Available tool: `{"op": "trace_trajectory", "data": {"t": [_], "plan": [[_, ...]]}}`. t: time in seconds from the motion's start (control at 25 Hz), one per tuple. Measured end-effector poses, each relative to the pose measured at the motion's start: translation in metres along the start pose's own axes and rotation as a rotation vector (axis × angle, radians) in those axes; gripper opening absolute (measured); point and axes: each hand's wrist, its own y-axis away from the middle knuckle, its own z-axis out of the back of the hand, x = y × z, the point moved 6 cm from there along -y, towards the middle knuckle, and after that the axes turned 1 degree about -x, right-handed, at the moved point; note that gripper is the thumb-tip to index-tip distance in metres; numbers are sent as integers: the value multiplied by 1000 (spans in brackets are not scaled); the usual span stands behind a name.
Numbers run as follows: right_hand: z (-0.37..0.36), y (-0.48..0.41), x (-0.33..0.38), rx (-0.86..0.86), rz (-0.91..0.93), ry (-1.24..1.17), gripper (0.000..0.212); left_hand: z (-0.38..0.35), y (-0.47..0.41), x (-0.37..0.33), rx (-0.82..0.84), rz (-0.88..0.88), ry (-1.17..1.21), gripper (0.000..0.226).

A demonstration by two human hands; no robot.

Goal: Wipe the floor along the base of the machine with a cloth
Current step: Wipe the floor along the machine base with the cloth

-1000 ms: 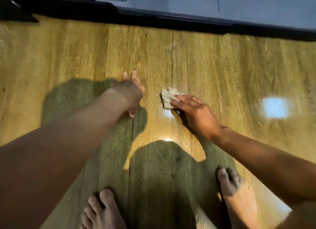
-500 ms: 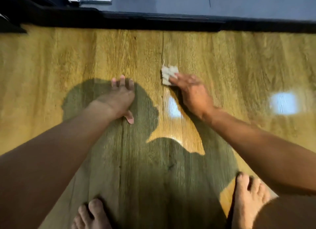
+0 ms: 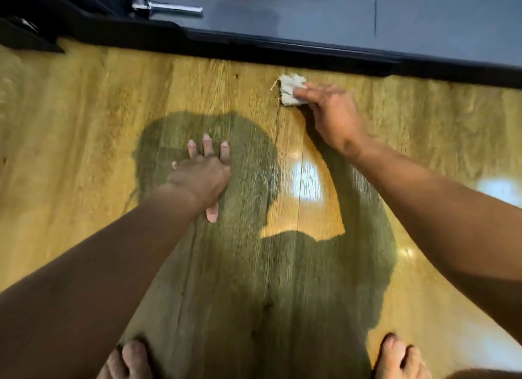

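Whitish cloth [image 3: 287,91] beneath flat fingers [image 3: 308,92] of right hand [image 3: 334,117], near machine base [image 3: 282,47]; left hand [image 3: 202,175] splayed on floor [image 3: 84,110].

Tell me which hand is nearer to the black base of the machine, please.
Right. The right hand presses the cloth on the floor just short of the black base. The left hand lies flat on the floor farther back.
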Motion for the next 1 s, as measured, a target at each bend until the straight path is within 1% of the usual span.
{"op": "trace_trajectory", "data": {"t": [0.04,0.08,0.12,0.16,0.2,0.24,0.28,0.36,0.44,0.48,0.56,0.6,0.68,0.72,0.76,0.8,0.84,0.88,0.92,0.96,1.0], "plan": [[-6,21,10,42,25,1,43,2,3,-1,9,2,8,147],[-11,45,23,101,121,11,47,3,6,-2,13,5,7,146],[-11,68,36,172,253,-1,50,4,8,-3,11,3,0,144],[-10,81,40,268,379,10,50,5,9,-5,5,-2,-12,143],[-5,76,33,318,474,20,47,6,10,-6,2,-2,-23,143],[1,58,22,322,489,52,42,7,10,-7,4,-1,-29,142],[7,33,9,306,426,84,37,6,11,-7,7,-1,-30,141],[18,-16,-20,155,225,88,33,6,10,-8,4,-7,-31,140],[21,-27,-31,26,60,118,34,7,10,-9,4,-11,-30,140],[15,-15,-25,7,42,148,40,8,11,-8,5,-11,-27,140],[-1,39,4,79,120,125,40,7,12,-8,10,-12,-20,140],[-8,75,17,140,211,80,41,7,12,-8,9,-13,-18,140],[-10,131,41,301,418,-17,55,8,11,-7,-5,-17,-19,139],[-4,134,41,317,510,-28,53,8,10,-7,-7,-19,-21,140],[2,122,36,289,531,-21,45,7,10,-7,-6,-19,-22,140],[9,101,29,217,469,-12,36,6,9,-6,-5,-17,-23,142],[14,78,20,133,344,-13,33,5,7,-5,-9,-19,-29,143],[16,62,11,84,210,-14,33,4,6,-3,-19,-27,-40,144],[12,60,5,78,96,10,38,3,5,-1,-28,-37,-52,145],[4,74,9,101,74,59,45,2,3,0,-39,-46,-63,146],[-7,100,20,168,149,90,52,1,2,3,-52,-52,-74,147]]}}
